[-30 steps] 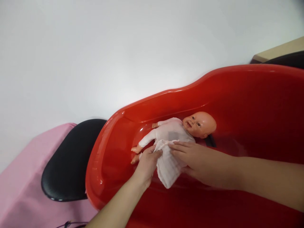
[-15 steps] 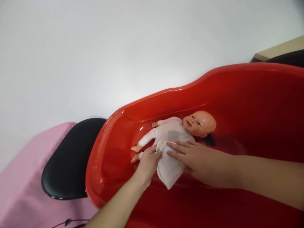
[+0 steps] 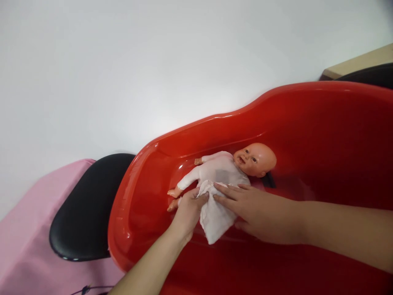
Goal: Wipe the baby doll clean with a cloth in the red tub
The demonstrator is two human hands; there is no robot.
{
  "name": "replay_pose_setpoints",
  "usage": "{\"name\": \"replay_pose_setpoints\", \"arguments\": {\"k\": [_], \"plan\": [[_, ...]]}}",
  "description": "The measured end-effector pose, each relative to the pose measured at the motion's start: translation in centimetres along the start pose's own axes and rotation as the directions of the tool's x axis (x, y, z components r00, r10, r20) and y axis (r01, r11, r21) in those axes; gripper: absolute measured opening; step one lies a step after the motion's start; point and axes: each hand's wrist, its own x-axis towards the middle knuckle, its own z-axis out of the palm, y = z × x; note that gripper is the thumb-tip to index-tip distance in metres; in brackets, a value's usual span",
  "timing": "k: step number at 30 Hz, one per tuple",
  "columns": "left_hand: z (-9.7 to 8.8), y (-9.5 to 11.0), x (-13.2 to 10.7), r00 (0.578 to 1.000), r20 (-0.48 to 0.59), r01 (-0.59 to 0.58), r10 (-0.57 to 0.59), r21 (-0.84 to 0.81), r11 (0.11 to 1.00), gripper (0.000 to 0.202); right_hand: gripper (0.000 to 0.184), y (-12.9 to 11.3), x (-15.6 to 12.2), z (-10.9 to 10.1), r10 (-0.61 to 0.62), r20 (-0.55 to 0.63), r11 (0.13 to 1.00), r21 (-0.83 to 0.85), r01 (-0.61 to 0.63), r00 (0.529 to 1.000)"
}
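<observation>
A baby doll (image 3: 222,174) lies on its back in a red plastic tub (image 3: 215,119), its bald vinyl head (image 3: 254,159) toward the right and its legs toward the left. It wears a pale pink long-sleeved garment. A folded white cloth (image 3: 215,219) covers its lower body and hangs down past its hips. My left hand (image 3: 188,214) is closed over the cloth's upper edge beside the doll's feet. My right hand (image 3: 253,213) lies on the cloth at the doll's waist, fingers spread and pointing left.
A black padded seat (image 3: 86,209) stands against the tub's left end, with a pink sheet (image 3: 39,229) beyond it. A thin dark cable (image 3: 86,289) lies at the bottom edge. A white surface (image 3: 153,69) fills the top, and a beige edge (image 3: 359,65) shows at upper right.
My right hand has slid slightly left and down along the cloth, closer to my left hand. The cloth's upper fold has flattened, and the whole view has shifted slightly left.
</observation>
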Motion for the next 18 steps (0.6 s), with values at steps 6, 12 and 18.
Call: {"name": "replay_pose_setpoints", "arguments": {"k": [6,12,18], "plan": [[0.2,0.3,-0.2,1.000,0.010,-0.013,0.012,0.082,0.997,0.032,0.087,0.4,0.1,0.2,0.126,0.056,0.983,-0.139,-0.118,0.990],[0.3,0.3,-0.3,0.999,-0.046,0.020,-0.011,0.200,0.980,0.023,0.071,1.6,0.1,1.1,0.256,-0.068,0.958,-0.118,-0.263,0.964],[0.4,0.5,-0.6,0.999,-0.017,0.036,-0.034,0.137,0.990,0.041,0.044,3.1,0.1,2.3,0.259,-0.125,0.920,-0.271,-0.284,0.958]]}}
